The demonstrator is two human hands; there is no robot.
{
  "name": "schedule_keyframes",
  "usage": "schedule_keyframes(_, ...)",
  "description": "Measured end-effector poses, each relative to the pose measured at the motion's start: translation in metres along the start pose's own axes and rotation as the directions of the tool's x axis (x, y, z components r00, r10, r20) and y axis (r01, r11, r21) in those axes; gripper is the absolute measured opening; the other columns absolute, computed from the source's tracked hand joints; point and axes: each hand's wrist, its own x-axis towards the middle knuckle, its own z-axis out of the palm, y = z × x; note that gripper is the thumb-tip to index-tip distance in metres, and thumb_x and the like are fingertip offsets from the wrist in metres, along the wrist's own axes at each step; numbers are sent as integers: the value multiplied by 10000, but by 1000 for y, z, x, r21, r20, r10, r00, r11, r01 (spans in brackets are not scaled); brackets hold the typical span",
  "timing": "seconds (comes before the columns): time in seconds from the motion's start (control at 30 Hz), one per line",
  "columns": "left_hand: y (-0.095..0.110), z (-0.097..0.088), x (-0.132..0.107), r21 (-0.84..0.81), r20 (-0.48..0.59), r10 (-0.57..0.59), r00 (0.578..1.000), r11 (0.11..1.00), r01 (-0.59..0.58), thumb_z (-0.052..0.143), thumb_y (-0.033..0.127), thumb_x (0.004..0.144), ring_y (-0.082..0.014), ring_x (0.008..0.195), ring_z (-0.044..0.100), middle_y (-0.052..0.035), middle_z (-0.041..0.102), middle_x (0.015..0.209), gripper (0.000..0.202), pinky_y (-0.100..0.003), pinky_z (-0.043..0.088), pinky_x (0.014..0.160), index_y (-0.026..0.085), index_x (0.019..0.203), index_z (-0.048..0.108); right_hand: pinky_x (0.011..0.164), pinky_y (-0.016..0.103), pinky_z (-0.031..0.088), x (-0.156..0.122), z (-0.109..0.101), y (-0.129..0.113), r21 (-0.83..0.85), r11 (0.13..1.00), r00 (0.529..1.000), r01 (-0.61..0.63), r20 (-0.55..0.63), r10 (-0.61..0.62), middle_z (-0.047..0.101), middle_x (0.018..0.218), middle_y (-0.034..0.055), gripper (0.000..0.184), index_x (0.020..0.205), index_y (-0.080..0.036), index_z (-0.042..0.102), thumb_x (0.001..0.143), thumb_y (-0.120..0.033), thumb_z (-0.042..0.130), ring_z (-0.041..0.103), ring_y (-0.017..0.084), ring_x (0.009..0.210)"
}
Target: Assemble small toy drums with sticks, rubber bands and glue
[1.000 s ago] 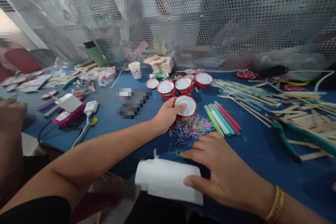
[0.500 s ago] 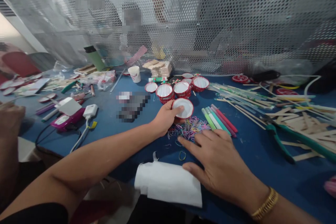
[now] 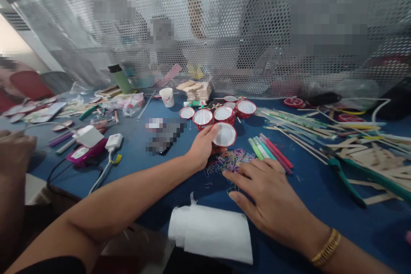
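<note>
My left hand (image 3: pixel 202 147) is closed round the side of a small red paper cup (image 3: pixel 224 134) with a white inside, holding it just above a pile of coloured rubber bands (image 3: pixel 228 159). My right hand (image 3: pixel 268 197) lies with its fingers spread on the blue table (image 3: pixel 321 197), its fingertips at the near edge of the rubber bands. A single loose band (image 3: pixel 231 190) lies under its thumb and forefinger. A folded white tissue (image 3: pixel 213 233) lies at the table's near edge, left of my right wrist.
Several more red cups (image 3: pixel 221 113) stand behind. Coloured markers (image 3: pixel 271 152) lie right of the bands, with green pliers (image 3: pixel 346 175) and wooden sticks (image 3: pixel 369 154) further right. A white charger (image 3: pixel 111 142), a pink device (image 3: pixel 85 152) and another person's hand (image 3: pixel 14 150) are at the left. A perforated metal screen (image 3: pixel 257 30) closes the back.
My right hand has slid off the white tissue and forward to the edge of the rubber bands. My left hand has kept its hold on the red cup.
</note>
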Motion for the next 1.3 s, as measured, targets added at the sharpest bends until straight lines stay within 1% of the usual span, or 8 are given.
schedule_keyframes(0.27,7,-6,14,-35,-103,24,994,999,-27,543,413,927,-166,651,649,-95,695,852,333,-228,538,467,116,1000,674,1095,540,194,21,8,-9,105,977,974,186,107,-197,586,1395,-21,307,1227,-377,644,984,-318,464,389,270,1366)
schedule_keyframes(0.43,4,-11,19,5,-104,52,993,999,-52,617,481,869,-137,620,622,-80,687,861,398,-229,546,480,123,1039,662,1096,512,235,41,16,-3,191,959,954,211,172,-244,643,1330,-20,270,1173,-356,682,967,-308,515,415,233,1354)
schedule_keyframes(0.6,2,-10,16,58,-75,64,995,997,-60,645,500,843,-146,635,607,-61,684,832,384,-239,542,503,142,980,667,1032,488,347,42,2,22,123,971,972,207,89,-219,662,1295,13,250,1143,-324,708,931,-295,578,471,247,1297)
schedule_keyframes(0.73,2,-9,15,55,-76,56,996,997,-52,624,464,867,-161,664,623,-76,689,866,339,-247,538,510,153,996,665,1010,460,416,34,-20,58,-13,996,995,84,-53,-84,700,1211,48,289,1162,-274,705,958,-326,508,574,237,1165)
schedule_keyframes(0.83,3,-9,15,55,-77,50,996,997,-46,582,429,900,-173,683,633,-92,682,879,309,-250,541,503,150,1010,655,886,481,463,30,-28,86,-235,951,978,-200,-99,182,741,1038,101,298,1030,-224,753,926,-357,508,634,299,997)
schedule_keyframes(0.9,3,-8,15,57,-87,57,995,997,-52,571,400,909,-171,679,626,-87,673,869,279,-255,546,500,148,999,653,850,474,466,28,-26,97,-298,903,951,-311,-97,295,739,1013,130,355,1027,-200,752,936,-398,471,646,312,957)
schedule_keyframes(1.07,4,-8,13,65,-87,67,994,996,-62,572,343,909,-159,651,606,-67,649,834,217,-254,547,485,151,969,653,835,435,478,27,-11,102,-334,872,931,-357,-54,360,718,1046,151,495,1163,-149,695,888,-521,517,649,305,970)
schedule_keyframes(1.3,3,-9,14,69,-82,46,996,997,-41,611,367,886,-156,645,614,-77,670,857,239,-258,554,501,160,988,677,791,419,489,23,-8,111,-391,843,922,-370,-43,385,719,1020,124,359,1111,-175,712,892,-356,492,663,280,897)
